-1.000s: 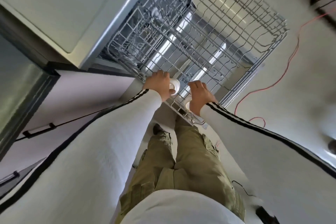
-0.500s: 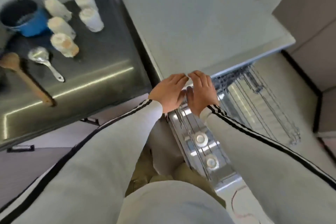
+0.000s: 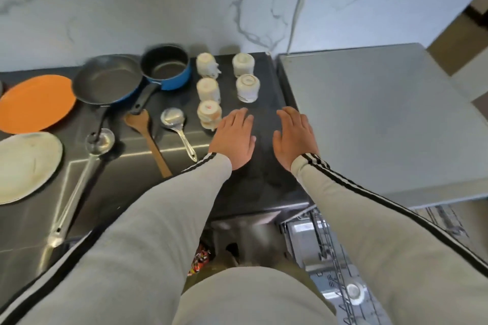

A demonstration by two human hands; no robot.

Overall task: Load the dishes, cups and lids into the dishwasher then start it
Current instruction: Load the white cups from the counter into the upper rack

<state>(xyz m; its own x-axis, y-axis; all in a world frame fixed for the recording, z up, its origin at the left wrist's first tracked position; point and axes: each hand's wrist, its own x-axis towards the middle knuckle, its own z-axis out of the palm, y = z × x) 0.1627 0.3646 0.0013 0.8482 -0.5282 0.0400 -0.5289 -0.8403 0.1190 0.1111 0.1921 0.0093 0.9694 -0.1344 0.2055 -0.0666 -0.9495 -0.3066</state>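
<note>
The dishwasher (image 3: pixel 375 124) stands at the right of the dark desk (image 3: pixel 264 179), its rack (image 3: pixel 335 258) pulled out below with one cup (image 3: pixel 355 293) in it. Both hands, left (image 3: pixel 233 140) and right (image 3: pixel 293 137), hover empty over the desk, fingers loosely apart. Five cups (image 3: pixel 208 115) stand upside down just beyond them, the nearest beside the left hand.

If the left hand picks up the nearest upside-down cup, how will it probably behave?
The nearest cup looks like glazed ceramic, so probably rigid, breakable and somewhat slippery. It stands inverted on its rim, seemingly stacked on another, so it may tip or separate if nudged sideways. The left hand is open right beside it.
</note>
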